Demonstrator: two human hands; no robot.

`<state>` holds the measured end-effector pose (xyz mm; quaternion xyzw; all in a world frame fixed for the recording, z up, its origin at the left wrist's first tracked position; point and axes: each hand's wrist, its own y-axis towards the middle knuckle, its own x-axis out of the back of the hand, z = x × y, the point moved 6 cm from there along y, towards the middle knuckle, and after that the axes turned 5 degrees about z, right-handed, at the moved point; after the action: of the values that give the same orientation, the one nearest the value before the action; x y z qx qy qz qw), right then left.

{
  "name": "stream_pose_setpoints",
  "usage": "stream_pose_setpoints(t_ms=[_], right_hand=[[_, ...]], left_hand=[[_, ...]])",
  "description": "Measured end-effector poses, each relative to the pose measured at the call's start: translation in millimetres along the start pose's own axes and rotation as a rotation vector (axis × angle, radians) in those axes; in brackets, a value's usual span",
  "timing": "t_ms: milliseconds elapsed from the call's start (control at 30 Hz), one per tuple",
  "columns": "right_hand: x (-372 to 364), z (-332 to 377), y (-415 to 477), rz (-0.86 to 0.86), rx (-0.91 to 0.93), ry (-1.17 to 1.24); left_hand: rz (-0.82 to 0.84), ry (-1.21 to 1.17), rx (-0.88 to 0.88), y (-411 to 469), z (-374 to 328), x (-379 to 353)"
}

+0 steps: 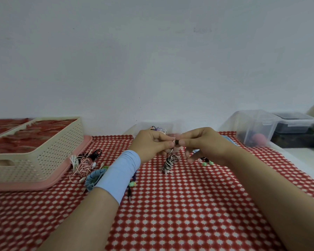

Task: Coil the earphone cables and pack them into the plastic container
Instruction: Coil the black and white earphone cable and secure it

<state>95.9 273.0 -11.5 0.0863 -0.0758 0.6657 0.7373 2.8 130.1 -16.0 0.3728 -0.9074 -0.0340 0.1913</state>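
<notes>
Step in hand: I judge I am finishing the coil on the striped earphone cable point(170, 163), securing its last end before packing.
Left hand point(150, 144): thumb and forefinger are pressed together on a small dark end piece point(176, 142) of the cable, and the other fingers are curled under.
Right hand point(205, 145): meets the left hand fingertip to fingertip. Its thumb and forefinger pinch the same dark piece from the other side, and the lower fingers are bent loosely below.
Grip width: both pinches are all but closed, with only the little piece between them.
Cable: the black-and-white wound bundle hangs straight below my pinch. I cannot tell if its lower tip touches the checked cloth point(188, 205).
Plastic container point(177, 125): clear, just behind my hands, with some coiled cables already inside.
Next move: I reckon the end must be tucked snugly into the winding without loosening the turns. Then a short reach forward, past the grip, would drop the bundle in.
Loose cables point(83, 166): a pink, black and blue tangle lies to the left of my grip, near the basket point(34, 151), not yet packed.
</notes>
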Motion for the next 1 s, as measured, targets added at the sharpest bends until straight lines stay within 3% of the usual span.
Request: stream_pose_setpoints(t_ms=[267, 400, 667, 1000], right_hand=[[1, -10, -2, 0.073, -0.177, 0.068], [5, -11, -1, 0.037, -0.215, -0.009], [1, -5, 0, 0.009, -0.122, 0.024], [4, -6, 0, 0.017, -0.087, 0.032]], left_hand=[[0.099, 0.109, -0.015, -2, -11, -9], [0.092, 0.207, -0.035, -1, -12, -12], [0.012, 0.077, -0.002, 0, -4, -6], [0.046, -0.017, -0.018, -4, -10, -11]])
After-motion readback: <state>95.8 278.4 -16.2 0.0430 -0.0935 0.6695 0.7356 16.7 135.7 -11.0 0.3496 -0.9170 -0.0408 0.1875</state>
